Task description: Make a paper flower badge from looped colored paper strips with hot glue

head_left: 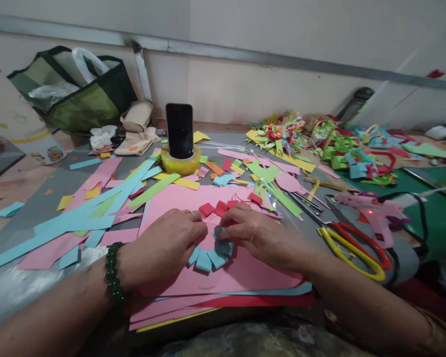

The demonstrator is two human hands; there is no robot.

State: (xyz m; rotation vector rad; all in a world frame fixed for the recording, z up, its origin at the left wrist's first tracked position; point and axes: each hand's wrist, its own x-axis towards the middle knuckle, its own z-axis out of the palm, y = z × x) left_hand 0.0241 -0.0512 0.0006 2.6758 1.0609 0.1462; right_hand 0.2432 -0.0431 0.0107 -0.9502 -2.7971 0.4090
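Both hands rest on a stack of pink paper sheets at the near edge of the table. My left hand, with a ring and a green bead bracelet, has its fingers curled down onto a ring of small folded paper squares, blue at the near side and red at the far side. My right hand pinches a blue folded square at the ring's right side. What lies under the left fingertips is hidden.
Paper strips in blue, pink, green and yellow cover the grey table. A phone stands in a yellow tape roll. Scissors with yellow and red handles and a pink glue gun lie right. A green bag sits far left.
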